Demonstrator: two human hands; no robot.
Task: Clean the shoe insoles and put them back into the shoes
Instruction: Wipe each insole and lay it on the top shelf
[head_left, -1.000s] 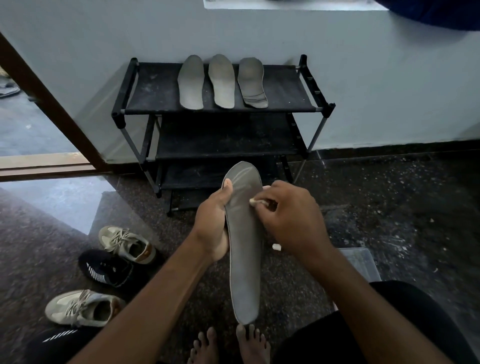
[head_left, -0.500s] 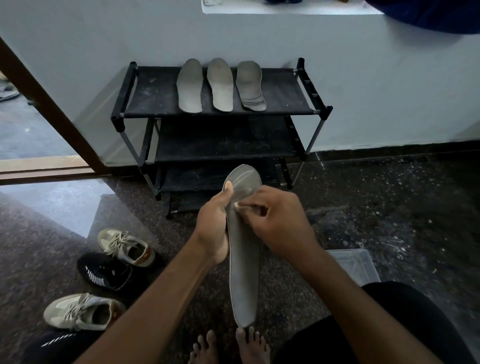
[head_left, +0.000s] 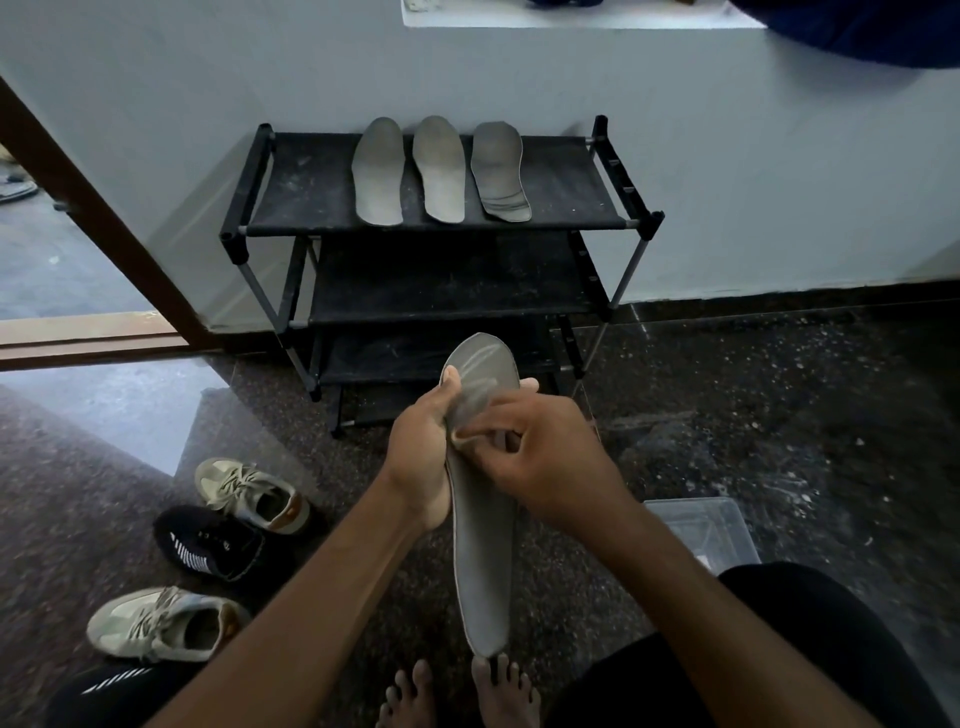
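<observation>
A long grey insole (head_left: 484, 561) stands upright in front of me, heel end down near my toes. My left hand (head_left: 422, 447) grips its left edge, thumb up along the toe part. My right hand (head_left: 540, 452) pinches a small pale wipe (head_left: 460, 438) against the insole's face. Three more grey insoles (head_left: 439, 169) lie side by side on the top shelf of the black shoe rack (head_left: 291, 208). On the floor at left sit two beige sneakers (head_left: 252, 493) (head_left: 166, 623) and a black sneaker (head_left: 213, 543); a second black shoe (head_left: 104, 686) shows at the bottom left.
The rack stands against a pale wall with lower shelves bare. A clear plastic box (head_left: 711, 530) sits on the dark speckled floor at my right knee. A brown door frame (head_left: 93, 218) opens to the left. My bare feet (head_left: 457, 696) are below the insole.
My right hand with the wipe has slid left and slightly down across the insole's upper face. The left hand keeps its hold; the insole stays upright.
</observation>
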